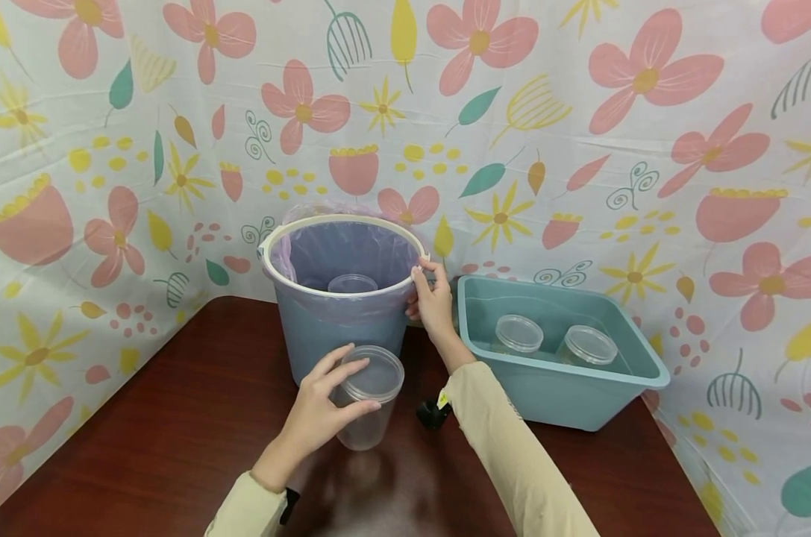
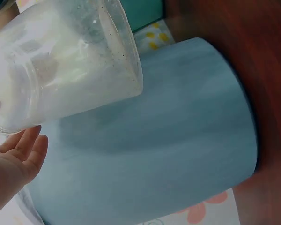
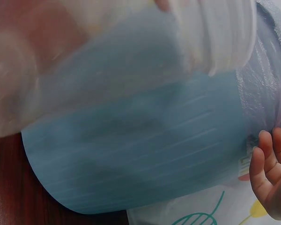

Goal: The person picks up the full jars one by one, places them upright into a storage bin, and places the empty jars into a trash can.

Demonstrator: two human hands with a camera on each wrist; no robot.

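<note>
My left hand (image 1: 311,418) holds a clear plastic jar (image 1: 365,432) with a round lid, thumb and fingers on either side of its upper part. The jar stands out in front of the blue trash can (image 1: 338,328), slightly tilted. Small dark specks show on the jar (image 2: 84,65) in the left wrist view. At the can's right side, my right hand (image 1: 437,306) grips the white rim ring (image 1: 348,294), thumb on top and fingers outside. A thin purple liner bag (image 1: 284,261) hangs over the can's edge. Inside the can sits another clear lidded container (image 1: 353,283).
To the right of the can stands a blue-green basin (image 1: 553,395). It holds one lidded clear jar (image 1: 518,335) and a second jar (image 1: 591,347). All stand on a dark red-brown table (image 1: 143,447), backed by a floral cloth (image 1: 405,112).
</note>
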